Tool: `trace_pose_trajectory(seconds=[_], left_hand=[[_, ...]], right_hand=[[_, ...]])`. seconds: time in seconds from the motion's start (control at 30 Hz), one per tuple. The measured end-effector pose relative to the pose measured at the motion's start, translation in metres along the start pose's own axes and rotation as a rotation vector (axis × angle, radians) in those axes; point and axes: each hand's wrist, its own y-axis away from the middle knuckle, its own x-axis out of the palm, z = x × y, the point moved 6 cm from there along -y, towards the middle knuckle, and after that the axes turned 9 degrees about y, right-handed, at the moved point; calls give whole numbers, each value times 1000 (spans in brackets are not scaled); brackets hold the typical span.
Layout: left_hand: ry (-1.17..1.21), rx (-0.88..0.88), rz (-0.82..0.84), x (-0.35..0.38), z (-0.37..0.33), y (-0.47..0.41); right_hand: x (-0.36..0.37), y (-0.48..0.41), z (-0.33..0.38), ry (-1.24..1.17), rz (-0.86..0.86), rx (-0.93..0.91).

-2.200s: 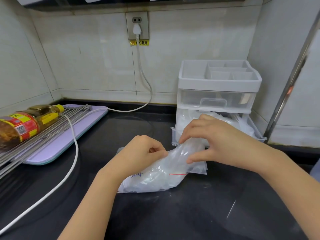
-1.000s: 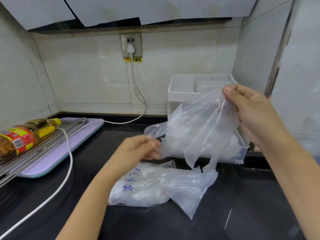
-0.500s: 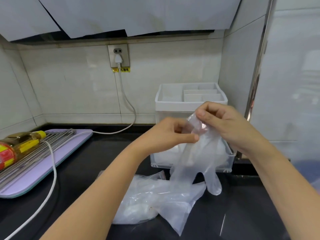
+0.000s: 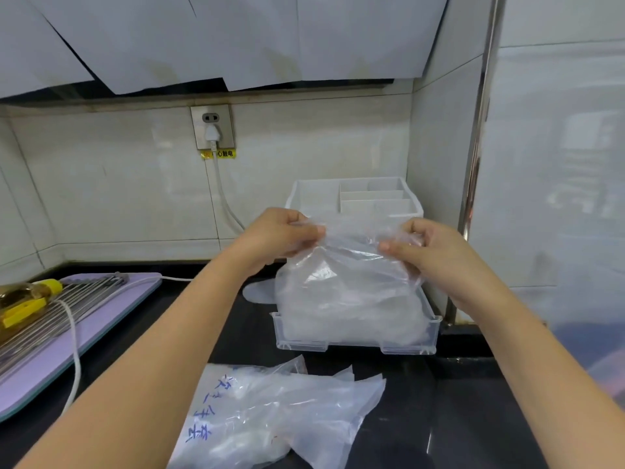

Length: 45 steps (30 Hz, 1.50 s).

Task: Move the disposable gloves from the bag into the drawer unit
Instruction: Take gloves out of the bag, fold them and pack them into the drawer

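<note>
A clear disposable glove [image 4: 348, 265] hangs stretched between both hands, above the pulled-out bottom drawer [image 4: 355, 345] of the white drawer unit [image 4: 355, 198]. My left hand [image 4: 280, 236] pinches its top left edge and my right hand [image 4: 426, 248] pinches its top right edge. The drawer holds more crumpled clear gloves. The plastic bag [image 4: 267, 418], with blue writing, lies on the black counter in front of the drawer, with gloves still inside.
A purple board [image 4: 101, 319] with a metal rack and an oil bottle [image 4: 23, 299] sits at the left. A white cable [image 4: 76, 360] runs from the wall socket [image 4: 212, 126] across it. A tiled wall and metal post [image 4: 473, 164] stand right of the unit.
The right hand drew a glove out of the bag and lifted it. Both hands took its top edge and have now spread apart, stretching it wide over the open drawer.
</note>
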Motion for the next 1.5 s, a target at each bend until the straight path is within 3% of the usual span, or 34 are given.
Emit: trace_pose_trajectory(seconds=[0.27, 0.37, 0.5, 0.57, 0.73, 0.9, 0.97, 1.03, 1.1, 1.2, 1.37, 1.5], left_hand=[[-616, 395, -346, 8, -25, 0], [-624, 487, -306, 25, -32, 19], [-641, 272, 64, 66, -8, 24], [-699, 158, 168, 76, 10, 18], [-710, -41, 265, 81, 41, 6], [-700, -79, 329, 85, 54, 3], [-668, -84, 357, 85, 55, 3], [-648, -68, 374, 85, 54, 3], [-647, -66, 379, 85, 54, 2], [-679, -49, 371, 86, 56, 1], [-638, -34, 407, 89, 54, 4], [-693, -79, 426, 87, 59, 4]], right_hand=[[5, -6, -30, 374, -60, 179], [14, -6, -35, 483, -18, 182], [26, -6, -39, 600, 75, 197], [29, -7, -39, 623, 100, 190], [26, -10, -38, 729, 78, 137], [15, -9, -34, 933, -23, 120], [11, -5, -20, 959, -159, 0], [13, 1, 3, 759, -226, -200], [29, 5, 15, 594, -65, -277], [64, 5, 1, 682, 309, -165], [77, 3, -27, 753, 546, 43], [79, 2, -35, 713, 650, 86]])
